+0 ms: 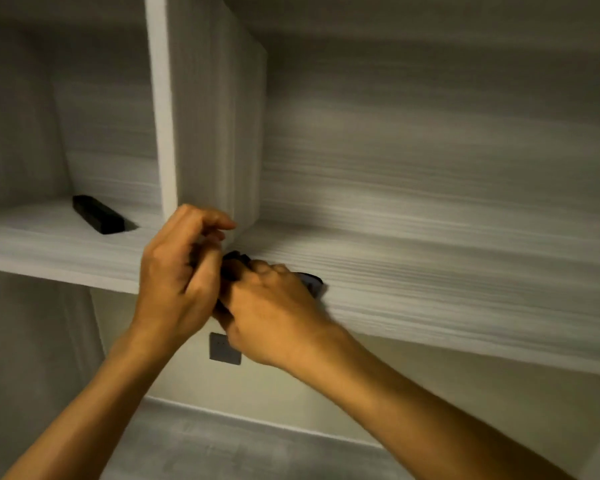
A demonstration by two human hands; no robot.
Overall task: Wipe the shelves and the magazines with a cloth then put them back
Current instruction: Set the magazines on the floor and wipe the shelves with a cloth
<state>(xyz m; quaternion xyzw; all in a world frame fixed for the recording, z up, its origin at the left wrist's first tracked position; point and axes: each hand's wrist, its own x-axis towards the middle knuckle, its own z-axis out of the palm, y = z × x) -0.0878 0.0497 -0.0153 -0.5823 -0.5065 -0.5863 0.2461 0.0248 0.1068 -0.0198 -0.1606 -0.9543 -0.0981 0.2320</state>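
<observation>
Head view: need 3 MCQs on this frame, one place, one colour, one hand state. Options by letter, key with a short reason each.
1. Where does the small black block lie?
A. on the shelf board in the left compartment
B. on the floor
C. in the right compartment

2. What colour is the cloth under the right hand?
A. white
B. dark
C. yellow

3. What is the right hand doing?
A. hanging free below the shelf
B. pointing at the divider
C. gripping the cloth at the front edge of the shelf board

Key:
1 A, it sits left of the upright divider, apart from both hands.
2 B, a dark bunch shows past the knuckles.
3 C, its fingers curl over the cloth on the board; the left hand meets it there.
</observation>
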